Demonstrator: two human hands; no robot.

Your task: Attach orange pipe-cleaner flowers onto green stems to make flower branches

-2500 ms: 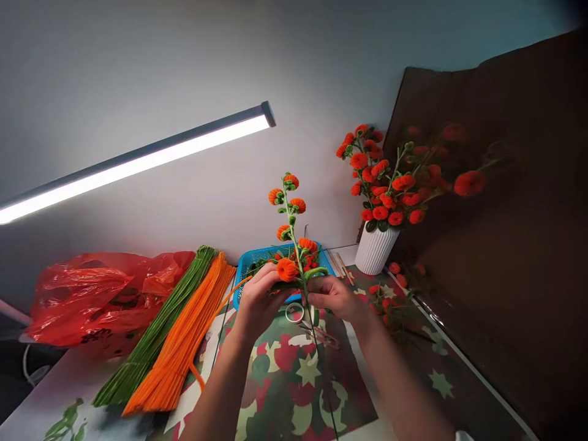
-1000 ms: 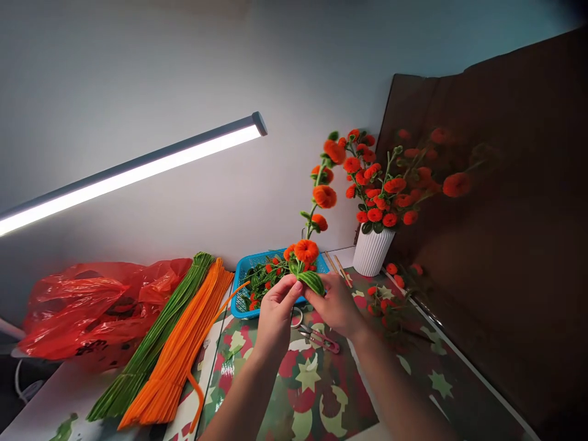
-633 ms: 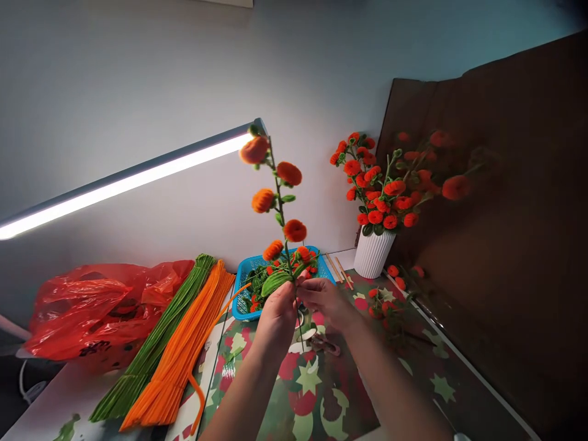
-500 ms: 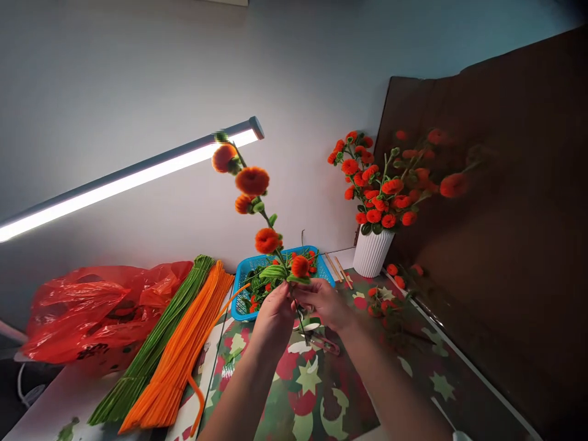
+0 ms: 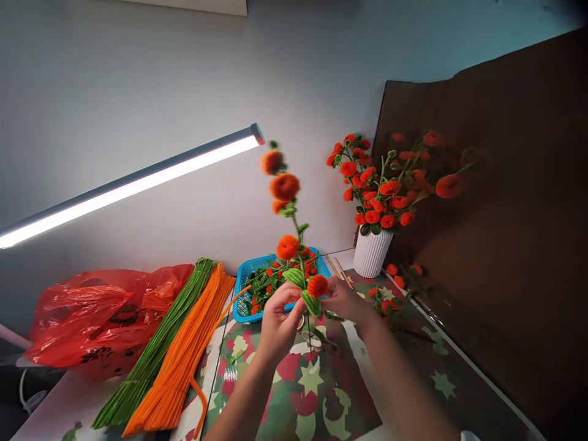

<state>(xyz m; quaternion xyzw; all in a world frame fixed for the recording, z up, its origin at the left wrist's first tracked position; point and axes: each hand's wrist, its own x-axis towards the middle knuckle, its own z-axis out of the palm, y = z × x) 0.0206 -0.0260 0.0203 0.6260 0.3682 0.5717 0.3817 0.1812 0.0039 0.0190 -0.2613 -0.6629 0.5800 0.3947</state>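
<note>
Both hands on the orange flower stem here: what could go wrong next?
The flower stem, pinched low by the left hand and right hand, stands tall, and its blurred top may whip sideways into the white vase. The green leaf at the fingers could slip loose.

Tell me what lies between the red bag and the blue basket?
Two pipe-cleaner bundles, seen in the head view: the green bundle beside the red bag, the orange bundle nearer the blue basket.

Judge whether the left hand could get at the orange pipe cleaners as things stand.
Probably, once freed: the left hand grips the flower sprig; the orange pipe cleaners lie beside it, nothing between.
</note>
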